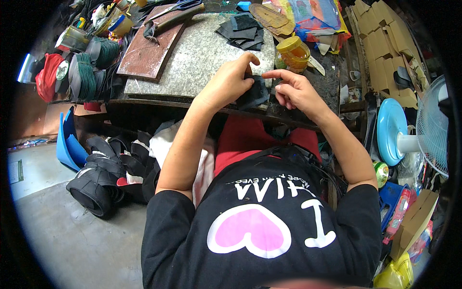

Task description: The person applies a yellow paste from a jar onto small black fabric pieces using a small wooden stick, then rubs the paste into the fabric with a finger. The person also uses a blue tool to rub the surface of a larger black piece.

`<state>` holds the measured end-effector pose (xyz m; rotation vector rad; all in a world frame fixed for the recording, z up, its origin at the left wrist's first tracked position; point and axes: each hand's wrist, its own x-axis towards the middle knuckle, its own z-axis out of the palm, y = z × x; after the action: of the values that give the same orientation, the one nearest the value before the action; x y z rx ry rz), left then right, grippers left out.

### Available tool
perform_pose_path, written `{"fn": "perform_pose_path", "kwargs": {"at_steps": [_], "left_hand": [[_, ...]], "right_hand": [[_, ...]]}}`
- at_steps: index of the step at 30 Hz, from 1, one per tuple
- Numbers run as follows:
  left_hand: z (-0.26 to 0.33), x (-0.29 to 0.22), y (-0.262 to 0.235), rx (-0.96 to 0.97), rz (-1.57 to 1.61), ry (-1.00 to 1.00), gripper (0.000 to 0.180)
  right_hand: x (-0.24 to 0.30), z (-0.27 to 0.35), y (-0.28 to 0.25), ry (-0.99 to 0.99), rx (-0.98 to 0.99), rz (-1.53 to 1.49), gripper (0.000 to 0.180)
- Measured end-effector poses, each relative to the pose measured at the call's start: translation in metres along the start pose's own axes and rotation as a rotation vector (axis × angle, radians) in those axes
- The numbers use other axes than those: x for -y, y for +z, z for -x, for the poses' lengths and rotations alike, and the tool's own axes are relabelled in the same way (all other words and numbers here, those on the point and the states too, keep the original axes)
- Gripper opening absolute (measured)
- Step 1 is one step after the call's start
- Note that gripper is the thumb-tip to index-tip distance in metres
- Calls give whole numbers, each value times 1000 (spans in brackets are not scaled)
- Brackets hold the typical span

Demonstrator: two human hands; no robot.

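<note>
A dark, flat, roughly square piece of black sheet material (256, 95) lies at the near edge of a pale speckled slab (197, 62). My left hand (227, 82) is bent over its left side, thumb and curled fingers on it; part of the grip is hidden. On the other side is my right hand (297, 92), its index finger stretched toward the piece's far right corner and the other fingers loosely curled. Nothing shows in that hand. Farther back on the slab sits a loose pile of similar black pieces (244, 32).
A yellow-lidded jar (292, 53) stands beyond my right hand. At the far left, a hammer (168, 23) and scissors (180, 6) lie on a reddish board (153, 48). Green cord spools (83, 74) are at left, black shoe-like pieces (98, 178) below, and a fan (433, 125) at right.
</note>
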<state>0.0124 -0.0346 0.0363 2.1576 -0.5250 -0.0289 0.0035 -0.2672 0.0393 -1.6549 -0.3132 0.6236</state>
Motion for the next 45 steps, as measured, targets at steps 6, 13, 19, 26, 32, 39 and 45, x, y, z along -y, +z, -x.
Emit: {"fn": "perform_pose_path", "kwargs": {"at_steps": [6, 13, 19, 26, 32, 39, 45], "left_hand": [[-1, 0, -1, 23, 35, -53, 43], [2, 1, 0, -14, 24, -26, 43], [6, -1, 1, -61, -94, -27, 41], [1, -3, 0, -40, -22, -56, 36], [-2, -3, -2, -19, -19, -30, 34], [1, -1, -1, -58, -9, -20, 32], [1, 2, 10, -242, 131, -121, 30]], "right_hand": [[-4, -11, 4, 67, 18, 62, 41], [-5, 2, 0, 87, 79, 168, 33], [-7, 23, 1, 77, 85, 233, 31], [3, 4, -7, -190, -81, 361, 36], [-3, -13, -3, -218, -76, 517, 40], [-16, 17, -7, -244, -23, 573, 31], [-11, 24, -9, -215, -12, 354, 42]]}}
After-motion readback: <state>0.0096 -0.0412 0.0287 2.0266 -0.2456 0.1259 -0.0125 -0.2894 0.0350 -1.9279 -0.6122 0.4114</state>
